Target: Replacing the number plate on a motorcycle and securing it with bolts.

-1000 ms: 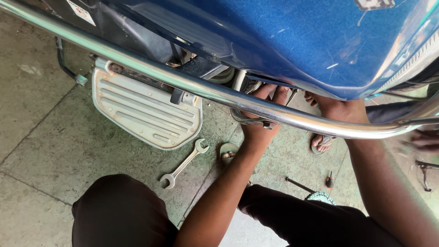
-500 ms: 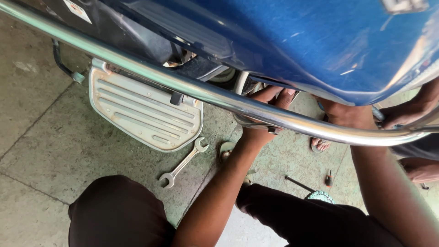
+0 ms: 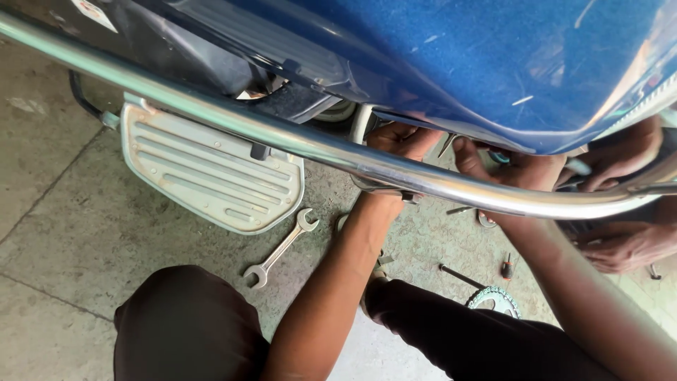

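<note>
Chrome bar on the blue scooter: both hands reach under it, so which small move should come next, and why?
Probably steady the part with the left hand while the right hand turns: both already sit behind the chrome bar, and the wrench lies unused on the floor.

An open-ended wrench (image 3: 281, 249) lies on the concrete floor (image 3: 63, 233) at seven o'clock; a toothed sprocket (image 3: 495, 299) sits at five o'clock; a ribbed footboard (image 3: 204, 169) lies at nine.

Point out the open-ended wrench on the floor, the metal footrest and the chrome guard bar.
wrench (image 3: 281, 248), head view, middle of its shaft.
footrest (image 3: 211, 173), head view, ribbed top face.
chrome guard bar (image 3: 233, 121), head view, bare tube left of the hands.
</note>
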